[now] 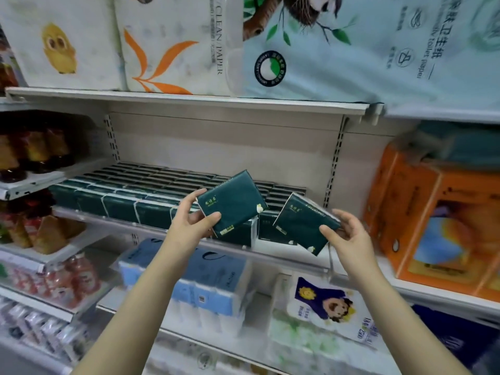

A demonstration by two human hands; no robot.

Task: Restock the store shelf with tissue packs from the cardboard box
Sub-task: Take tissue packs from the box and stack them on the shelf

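Head view faces a store shelf bay with a beige back panel (216,142) and slotted uprights. The middle shelf (102,215) carries stocked packs (121,204), dark green and standing on edge in tight rows from the left end to past the centre. Its right end shows bare surface beside the upright.

The left hand (193,220) has its grip closed on the left tissue pack (232,201), thumb across the printed face and fingers behind it. That pack is tilted and held above the front row near the shelf's centre.

The right hand (349,236) pinches the right tissue pack (303,223), with the thumb on the lower front corner and the fingers spread loosely behind it. This pack also leans, over the shelf's front edge right of the rows; whether it touches the shelf cannot be told.

The upper shelf (189,100) bears large toilet paper bundles (173,41). Orange cartons (433,217) stand to the right. Below lie blue tissue bundles (213,280) and a pack with a cartoon child (327,304). Bottled drinks (35,152) fill the bay at left.
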